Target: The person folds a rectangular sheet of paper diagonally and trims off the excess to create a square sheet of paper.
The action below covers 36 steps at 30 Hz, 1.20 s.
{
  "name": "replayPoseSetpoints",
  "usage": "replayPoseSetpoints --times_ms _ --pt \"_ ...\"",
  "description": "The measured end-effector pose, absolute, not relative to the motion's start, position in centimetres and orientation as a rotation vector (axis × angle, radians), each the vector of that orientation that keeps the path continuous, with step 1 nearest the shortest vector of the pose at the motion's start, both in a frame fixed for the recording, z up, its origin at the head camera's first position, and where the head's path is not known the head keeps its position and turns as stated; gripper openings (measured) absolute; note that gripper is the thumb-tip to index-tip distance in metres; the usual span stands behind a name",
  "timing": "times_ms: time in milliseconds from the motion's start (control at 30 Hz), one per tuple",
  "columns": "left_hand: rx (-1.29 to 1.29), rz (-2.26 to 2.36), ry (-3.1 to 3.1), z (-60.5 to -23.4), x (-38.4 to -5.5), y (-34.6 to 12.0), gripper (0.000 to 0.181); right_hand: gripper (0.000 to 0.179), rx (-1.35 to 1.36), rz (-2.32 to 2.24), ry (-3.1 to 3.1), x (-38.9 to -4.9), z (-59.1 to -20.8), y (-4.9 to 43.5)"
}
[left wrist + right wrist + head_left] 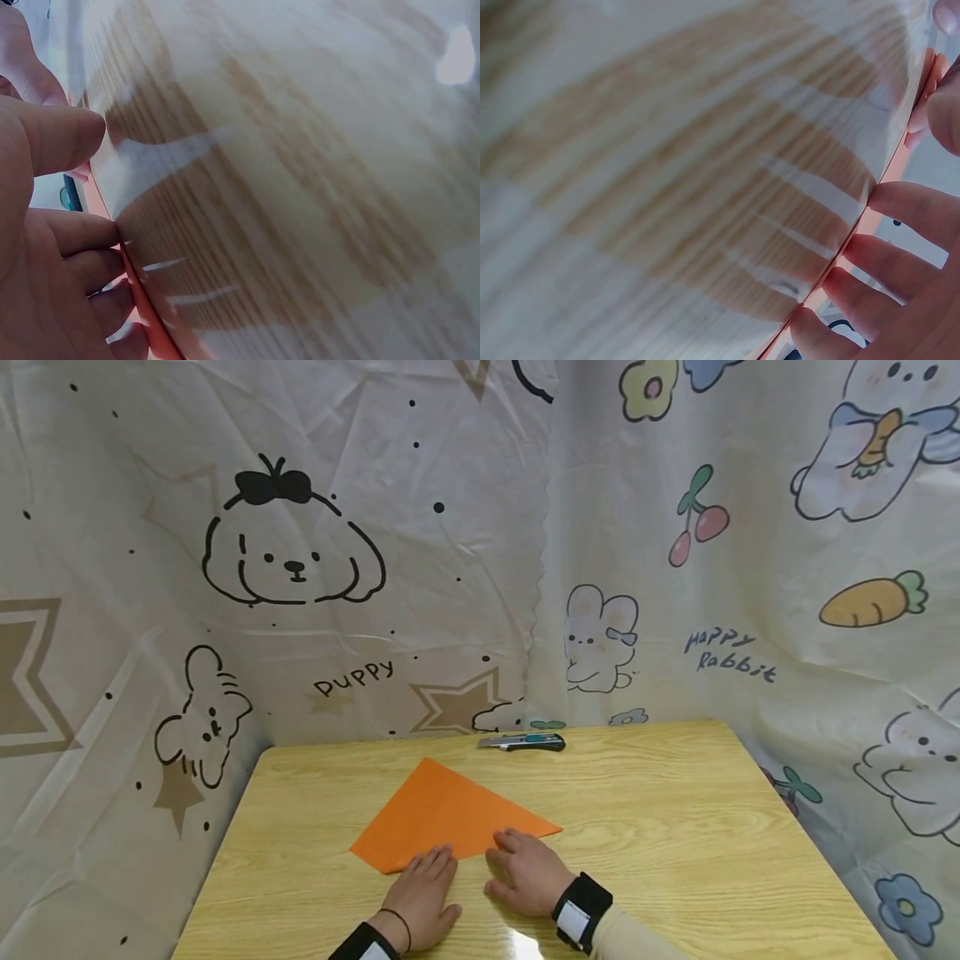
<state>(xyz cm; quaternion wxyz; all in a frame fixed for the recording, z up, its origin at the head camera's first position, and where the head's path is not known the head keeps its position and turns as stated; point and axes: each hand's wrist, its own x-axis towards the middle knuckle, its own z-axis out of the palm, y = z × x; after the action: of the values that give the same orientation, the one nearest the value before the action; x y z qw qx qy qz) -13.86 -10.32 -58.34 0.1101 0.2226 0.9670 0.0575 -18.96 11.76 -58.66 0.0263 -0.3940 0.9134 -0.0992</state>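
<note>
A folded sheet of orange paper (450, 810) lies on the table, one corner pointing to the back and one to the right. My left hand (423, 897) rests on its near edge with fingers extended forward. On the right part of that same edge, my right hand (528, 870) touches the paper with its fingertips. In the left wrist view, fingers (94, 232) meet the orange edge close to the wood. The right wrist view shows several spread fingers (889, 259) along the paper's thin edge (832, 262). Neither hand grips anything.
A box cutter (528, 742) with a black and teal handle lies near the back edge of the wooden table (660, 827). A printed curtain (450, 552) with cartoon animals hangs behind the table and along both sides.
</note>
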Motion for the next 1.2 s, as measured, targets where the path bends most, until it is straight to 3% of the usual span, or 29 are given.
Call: replayPoseSetpoints --times_ms 1200 --pt "0.644 0.201 2.868 -58.3 -12.9 -12.1 0.065 0.047 -1.233 -0.337 2.836 -19.0 -59.1 11.9"
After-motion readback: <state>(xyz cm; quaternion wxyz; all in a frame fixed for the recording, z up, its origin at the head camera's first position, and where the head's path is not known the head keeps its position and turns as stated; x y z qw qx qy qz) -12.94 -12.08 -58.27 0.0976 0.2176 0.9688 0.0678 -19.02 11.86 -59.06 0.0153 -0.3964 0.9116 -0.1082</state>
